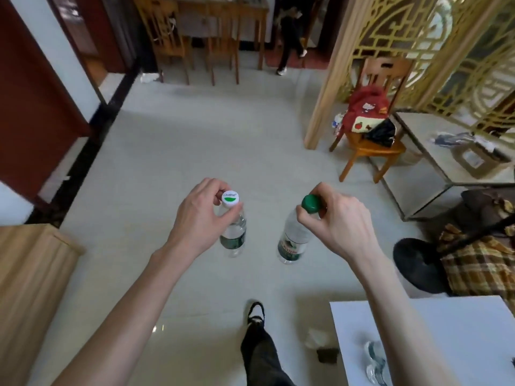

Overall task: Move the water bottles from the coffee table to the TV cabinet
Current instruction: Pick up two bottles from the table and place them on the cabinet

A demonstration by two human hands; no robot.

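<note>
Bare forearms and hands, dark trousers (262,355), a black shoe (255,312) with white trim.

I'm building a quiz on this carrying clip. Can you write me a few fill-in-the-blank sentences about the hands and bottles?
1. The left hand holds a bottle whose cap is white and ____.
2. The right hand grips its bottle by a solid ____ cap.
3. Both bottles hang above the ____, not over a table.
4. On the wooden chair sits a ____ backpack.

Missing words: green; green; floor; red
</note>
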